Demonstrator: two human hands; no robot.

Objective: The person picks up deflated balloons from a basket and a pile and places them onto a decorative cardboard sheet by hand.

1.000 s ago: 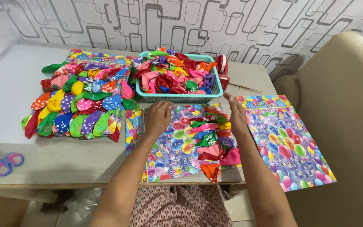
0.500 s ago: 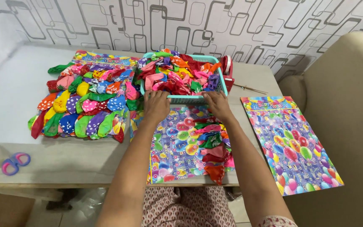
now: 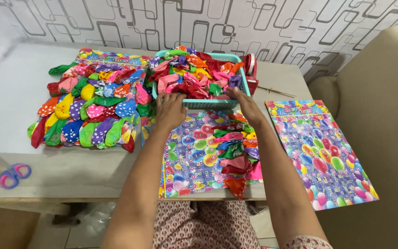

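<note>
Count: one teal basket (image 3: pixel 217 104), three printed balloon sheets (image 3: pixel 321 152), one pair of scissors (image 3: pixel 14 174), one tape dispenser (image 3: pixel 251 70). Two hands (image 3: pixel 170 109) in view. Loose balloons (image 3: pixel 88 110) too many to count.

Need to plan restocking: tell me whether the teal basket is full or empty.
Full: the teal basket is heaped above its rim with uninflated balloons.

The basket (image 3: pixel 217 104) is looking teal, stuffed with balloons (image 3: pixel 194 76) going red, pink, orange, green and purple. The backing card (image 3: pixel 194 157) is showing a purple-blue balloon print. The scissors (image 3: pixel 14 175) are sporting purple and pink handles, and the wall (image 3: pixel 208 23) is wearing grey squared-off line shapes.
</note>
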